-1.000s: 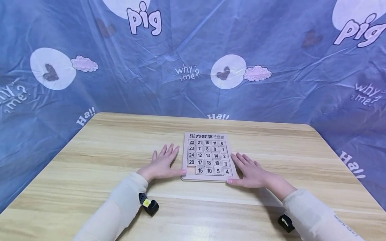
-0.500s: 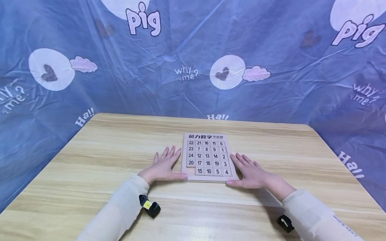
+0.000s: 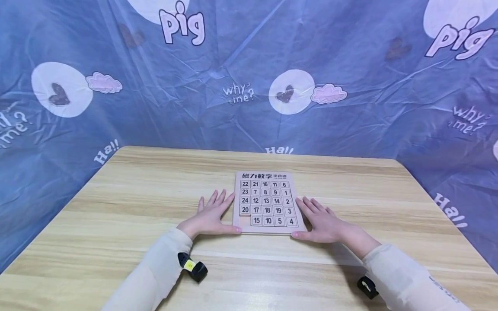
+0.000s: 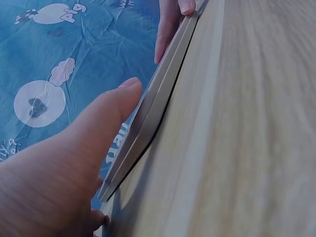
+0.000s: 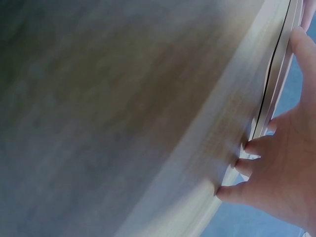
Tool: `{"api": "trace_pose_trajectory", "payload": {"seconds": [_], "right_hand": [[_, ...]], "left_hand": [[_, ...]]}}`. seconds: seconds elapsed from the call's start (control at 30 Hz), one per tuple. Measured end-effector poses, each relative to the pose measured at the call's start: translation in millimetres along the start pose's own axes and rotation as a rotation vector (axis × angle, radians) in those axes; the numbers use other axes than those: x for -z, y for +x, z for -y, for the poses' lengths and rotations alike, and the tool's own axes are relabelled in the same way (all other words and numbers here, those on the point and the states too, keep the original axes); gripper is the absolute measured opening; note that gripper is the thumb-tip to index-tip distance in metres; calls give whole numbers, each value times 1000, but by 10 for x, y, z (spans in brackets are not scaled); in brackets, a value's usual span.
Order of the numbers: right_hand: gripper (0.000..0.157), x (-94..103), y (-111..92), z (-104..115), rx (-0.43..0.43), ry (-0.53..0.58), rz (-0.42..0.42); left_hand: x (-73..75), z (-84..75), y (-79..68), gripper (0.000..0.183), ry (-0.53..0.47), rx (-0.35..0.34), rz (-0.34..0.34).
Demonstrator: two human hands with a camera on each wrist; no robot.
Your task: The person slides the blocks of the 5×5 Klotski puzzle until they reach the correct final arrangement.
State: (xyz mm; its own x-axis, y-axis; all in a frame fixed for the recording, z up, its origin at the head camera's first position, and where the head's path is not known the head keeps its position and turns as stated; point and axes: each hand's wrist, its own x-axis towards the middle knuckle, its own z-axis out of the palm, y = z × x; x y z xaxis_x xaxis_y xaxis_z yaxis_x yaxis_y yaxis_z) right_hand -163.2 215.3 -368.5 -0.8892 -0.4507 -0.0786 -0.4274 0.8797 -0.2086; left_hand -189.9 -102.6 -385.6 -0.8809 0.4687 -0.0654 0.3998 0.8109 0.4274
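Note:
A flat number sliding puzzle point(image 3: 268, 230) lies on the table, its printed heading at the far end. Numbered square tiles fill its grid except for a bare slot in the near-left corner, below tile 20 point(image 3: 244, 210). My left hand point(image 3: 210, 219) spreads along the left side, with the thumb at the near-left corner and the forefinger by the edge. On the opposite side, my right hand point(image 3: 324, 225) rests with straight fingers against the right edge and its thumb at the near-right corner. The left wrist view shows the board's edge point(image 4: 153, 108) beside my left thumb.
The wood-grain table point(image 3: 116, 207) surrounds the puzzle on all sides. Behind it hangs a blue printed cloth point(image 3: 218, 121). Each sleeve carries a small black device, one on the left wrist point(image 3: 193, 267) and one on the right point(image 3: 367, 287).
My left hand has shifted slightly right, bringing its fingers closer to the board's left edge. The right hand keeps its place, and the tiles stay in the same order.

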Motion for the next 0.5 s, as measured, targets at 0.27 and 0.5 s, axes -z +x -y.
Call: {"api": "trace_pose_trajectory", "payload": {"seconds": [0.27,0.5], "right_hand": [[97,-9,-4,-1,4,4,-9],[97,11,-5,-1,5,11,0]], "left_hand": [[7,-5,-7,104,0,-2,13],[10,-6,-7,102,9,-7,17]]}}
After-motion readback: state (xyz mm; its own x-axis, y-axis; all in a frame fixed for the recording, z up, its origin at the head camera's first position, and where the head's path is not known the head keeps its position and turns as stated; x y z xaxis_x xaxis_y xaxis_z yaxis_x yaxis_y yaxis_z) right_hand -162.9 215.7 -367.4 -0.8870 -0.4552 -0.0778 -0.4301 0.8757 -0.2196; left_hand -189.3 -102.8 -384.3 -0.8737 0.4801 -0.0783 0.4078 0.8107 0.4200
